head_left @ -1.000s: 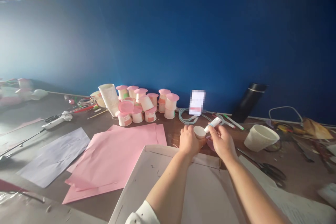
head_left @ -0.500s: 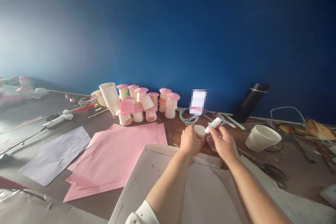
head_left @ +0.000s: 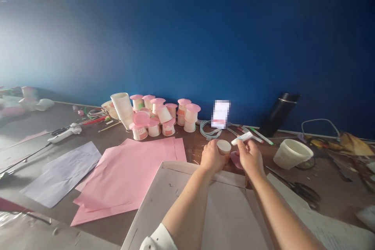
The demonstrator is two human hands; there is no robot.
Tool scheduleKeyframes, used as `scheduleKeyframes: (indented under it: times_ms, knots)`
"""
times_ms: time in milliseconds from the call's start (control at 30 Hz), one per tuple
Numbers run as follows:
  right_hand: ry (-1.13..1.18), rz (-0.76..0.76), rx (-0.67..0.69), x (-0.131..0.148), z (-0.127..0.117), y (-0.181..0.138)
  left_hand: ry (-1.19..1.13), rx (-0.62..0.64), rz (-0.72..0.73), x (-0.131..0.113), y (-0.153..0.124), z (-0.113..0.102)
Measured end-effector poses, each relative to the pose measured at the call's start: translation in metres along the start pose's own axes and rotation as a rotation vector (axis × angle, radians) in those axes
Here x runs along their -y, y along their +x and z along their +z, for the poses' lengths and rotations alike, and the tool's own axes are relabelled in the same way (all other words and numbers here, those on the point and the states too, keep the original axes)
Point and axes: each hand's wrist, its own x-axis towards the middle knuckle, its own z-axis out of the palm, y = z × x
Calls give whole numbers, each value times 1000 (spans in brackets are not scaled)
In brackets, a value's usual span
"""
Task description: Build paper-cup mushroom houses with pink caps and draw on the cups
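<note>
My left hand (head_left: pixel 213 156) is closed around a small white paper cup (head_left: pixel 224 147), whose pale round end faces up. Beside it, my right hand (head_left: pixel 251 157) pinches a white glue tube (head_left: pixel 242 138), its narrow end pointing left just past the cup's rim, apart from it. A pink paper disc (head_left: pixel 236 160) lies on the table between the two hands, partly covered by my right fingers. Both hands are over the far edge of a shallow white box lid (head_left: pixel 181 179).
Pink-topped paper cups (head_left: pixel 159 115) stand behind pink sheets (head_left: pixel 125 172), with a tall cup stack (head_left: pixel 122 109) at their left. A phone (head_left: pixel 221 114) and coiled cable lie near the blue wall. To the right are another cup stack (head_left: pixel 293 153), scissors (head_left: pixel 303 192) and a black bottle (head_left: pixel 278 115).
The glue tube has moved slightly right, away from over the cup's rim, and tipped nearer to level. My left hand keeps the cup in about the same place.
</note>
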Motion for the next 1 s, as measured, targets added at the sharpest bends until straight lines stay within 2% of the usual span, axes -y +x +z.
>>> scheduleKeyframes:
  times_ms: [200, 400, 533, 733, 1000]
  knots:
    - [53, 5, 123, 7, -3, -6, -29, 16, 1, 2, -1, 3]
    - [64, -71, 136, 0, 1, -13, 65, -150, -51, 1, -1, 8]
    - [74, -66, 177, -7, 4, -14, 97, -163, -50, 3, 1, 9]
    - [12, -91, 129, -2, 7, -6, 126, -140, -32, 6, 4, 10]
    - [-35, -44, 60, 3, 7, 2, 111, -98, -39, 2, 3, 7]
